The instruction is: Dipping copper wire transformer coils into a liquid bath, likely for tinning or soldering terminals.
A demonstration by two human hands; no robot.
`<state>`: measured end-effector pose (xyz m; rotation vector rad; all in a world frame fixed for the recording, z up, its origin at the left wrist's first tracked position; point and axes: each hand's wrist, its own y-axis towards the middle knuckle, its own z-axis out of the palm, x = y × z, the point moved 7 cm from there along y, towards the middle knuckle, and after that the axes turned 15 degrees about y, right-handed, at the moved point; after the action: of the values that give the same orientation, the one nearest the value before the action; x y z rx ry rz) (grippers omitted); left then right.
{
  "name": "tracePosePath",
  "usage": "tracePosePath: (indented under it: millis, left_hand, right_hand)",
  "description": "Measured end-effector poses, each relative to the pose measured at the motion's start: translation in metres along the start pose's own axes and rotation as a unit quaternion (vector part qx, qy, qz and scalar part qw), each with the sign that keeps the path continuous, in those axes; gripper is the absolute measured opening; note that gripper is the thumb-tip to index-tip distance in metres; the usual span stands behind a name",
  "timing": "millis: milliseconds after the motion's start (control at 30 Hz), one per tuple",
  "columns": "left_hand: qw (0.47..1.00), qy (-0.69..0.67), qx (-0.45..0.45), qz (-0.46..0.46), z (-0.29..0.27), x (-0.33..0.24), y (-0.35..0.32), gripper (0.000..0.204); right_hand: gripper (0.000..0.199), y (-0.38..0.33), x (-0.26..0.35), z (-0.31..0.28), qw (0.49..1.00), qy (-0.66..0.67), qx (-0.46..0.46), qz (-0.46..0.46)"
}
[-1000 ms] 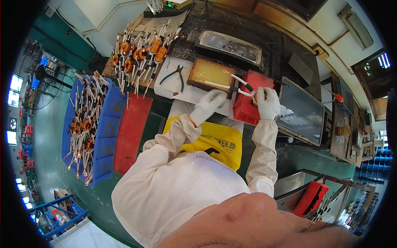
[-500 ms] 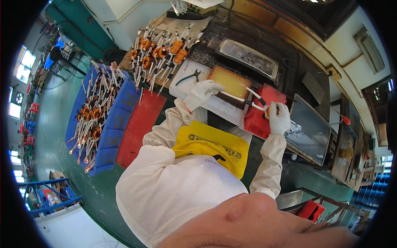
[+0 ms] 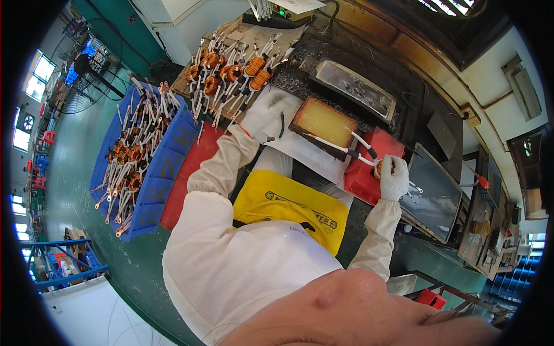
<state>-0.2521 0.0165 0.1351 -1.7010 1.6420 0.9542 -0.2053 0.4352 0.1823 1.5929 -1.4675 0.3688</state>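
My right hand point(image 3: 395, 180), in a white glove, grips a copper-wound ring coil point(image 3: 379, 169) over the red block-shaped box point(image 3: 365, 177). White-sleeved leads with dark bands run from the coil; two reach up-left toward the shallow tray of yellowish material point(image 3: 324, 122), their ends at its near and right edges. On the other side, more leads with metal lugs stick out past my fingers. My gloved left hand point(image 3: 266, 113), blurred by motion, is closed around small pliers point(image 3: 281, 126) above the white board point(image 3: 311, 157). A dark handle shows below the fingers; the jaws are hidden.
Several coils with leads point(image 3: 231, 72) lie heaped on the bench at the back left. More fill a blue crate point(image 3: 167, 173) at left, beside a red panel point(image 3: 187, 179). A rectangular metal-rimmed pan point(image 3: 355, 86) sits behind the tray. A dark glass-like panel point(image 3: 433, 193) stands right.
My left hand has moved left from the lead ends near the tray and taken hold of the pliers. The right hand keeps the coil at the red box.
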Motion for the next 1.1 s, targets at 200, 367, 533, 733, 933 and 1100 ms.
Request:
tracePosePath:
  millis: [200,367,533,733,933,1100]
  left_hand:
    - [0.983,0.128,-0.108,-0.077,-0.050,0.089,0.078,0.055]
    - [0.937,0.245,-0.203,-0.143,-0.072,0.122,0.120,0.073]
    - [0.919,0.296,-0.154,-0.210,-0.065,0.149,0.150,0.082]
    - [0.889,0.344,-0.078,-0.292,-0.067,0.146,0.163,0.087]
    - [0.904,0.356,-0.121,-0.206,-0.086,0.124,0.155,0.083]
    - [0.933,0.310,-0.145,-0.114,-0.115,0.074,0.137,0.081]
  right_hand:
    - [0.019,-0.002,0.000,-0.002,1.000,0.000,-0.007,-0.010]
    - [0.016,-0.002,0.001,-0.002,1.000,0.004,-0.015,-0.013]
    - [0.014,-0.002,-0.001,-0.002,1.000,0.007,-0.015,-0.016]
    - [0.013,-0.001,0.002,0.000,1.000,0.012,-0.006,0.000]
    - [0.013,0.000,0.002,0.001,1.000,0.000,-0.005,0.013]
    - [0.017,-0.002,-0.001,-0.002,1.000,0.009,-0.014,0.019]
